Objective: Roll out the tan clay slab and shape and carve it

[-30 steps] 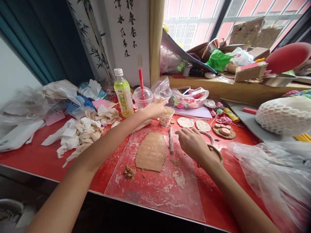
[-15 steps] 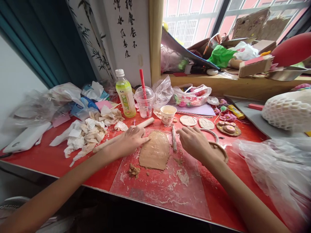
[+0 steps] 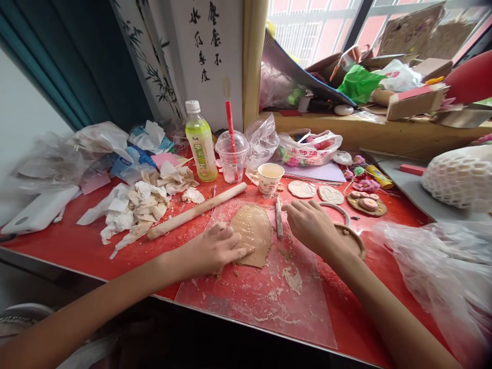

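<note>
A flat, wet-looking clay slab [image 3: 251, 225] with a rounded top lies on a clear sheet [image 3: 253, 307]. My left hand [image 3: 221, 246] is over its lower left part, one finger stretched onto the surface and the others loosely bent. My right hand [image 3: 309, 223] rests right of the slab, palm down with fingers curled in; their undersides are hidden. Just left of that hand lies a thin, clay-smeared stick [image 3: 279, 218], apart from the fingers. Behind the right wrist, a round clay piece with a raised rim [image 3: 355, 240] is partly covered.
A wooden rolling pin [image 3: 198, 210] lies left of the slab. Behind stand a paper cup [image 3: 270, 179], a plastic cup with a red straw [image 3: 232, 159] and a drink bottle [image 3: 201, 148]. Crumpled tissues [image 3: 134, 207] are at left, a plastic bag [image 3: 430, 266] at right.
My left hand has moved toward me and slightly right, from the slab's upper left edge to its lower part. The right hand keeps nearly the same place on the table.
</note>
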The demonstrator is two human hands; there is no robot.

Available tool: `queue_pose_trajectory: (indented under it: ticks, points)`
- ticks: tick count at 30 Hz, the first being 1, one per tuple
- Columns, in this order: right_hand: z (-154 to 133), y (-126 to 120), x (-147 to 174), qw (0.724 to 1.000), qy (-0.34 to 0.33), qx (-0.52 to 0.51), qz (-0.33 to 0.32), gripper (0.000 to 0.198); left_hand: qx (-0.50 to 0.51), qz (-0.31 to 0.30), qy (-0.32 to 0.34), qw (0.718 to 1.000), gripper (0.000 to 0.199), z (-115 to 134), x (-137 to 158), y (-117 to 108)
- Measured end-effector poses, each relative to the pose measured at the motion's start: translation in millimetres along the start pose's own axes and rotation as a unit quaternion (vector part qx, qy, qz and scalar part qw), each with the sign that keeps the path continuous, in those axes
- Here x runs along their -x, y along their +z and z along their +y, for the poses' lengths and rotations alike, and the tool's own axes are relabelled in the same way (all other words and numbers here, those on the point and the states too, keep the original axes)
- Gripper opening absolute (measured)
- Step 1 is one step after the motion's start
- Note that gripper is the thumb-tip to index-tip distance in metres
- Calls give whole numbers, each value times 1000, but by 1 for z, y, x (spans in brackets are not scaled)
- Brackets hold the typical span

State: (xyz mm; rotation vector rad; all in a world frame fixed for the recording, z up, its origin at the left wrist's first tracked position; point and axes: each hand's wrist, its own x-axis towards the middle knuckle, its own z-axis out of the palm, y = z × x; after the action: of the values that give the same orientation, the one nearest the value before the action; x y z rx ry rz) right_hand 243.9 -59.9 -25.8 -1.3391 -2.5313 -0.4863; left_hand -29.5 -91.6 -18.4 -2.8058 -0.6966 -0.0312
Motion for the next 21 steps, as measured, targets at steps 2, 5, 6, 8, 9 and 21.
queue_pose_trajectory:
  ticks: [2, 5, 6, 8, 9, 21]
  points:
    - [-1, 0, 0, 1000, -4, -1, -7, 20, -14, -10, -53, 998, 44, -2, -2, -1]
    - [0, 0, 0, 1000, 0, -3, 4, 21, -21, -15, -120, 992, 36, -7, -8, -6]
    - [0, 0, 0, 1000, 2, -3, 12, 22, -8, -21, -91, 996, 37, -7, -10, -7]
    - [1, 0, 1, 1000, 8, 2, 21, 23, 33, -32, 16, 999, 45, -6, -13, -9]
    - [1, 0, 1, 1000, 11, 6, 21, 23, 43, -35, 43, 998, 49, -5, -15, -9]
    - [0, -4, 1, 999, 29, 20, 23, 19, -14, 17, -34, 999, 44, -10, -33, 5]
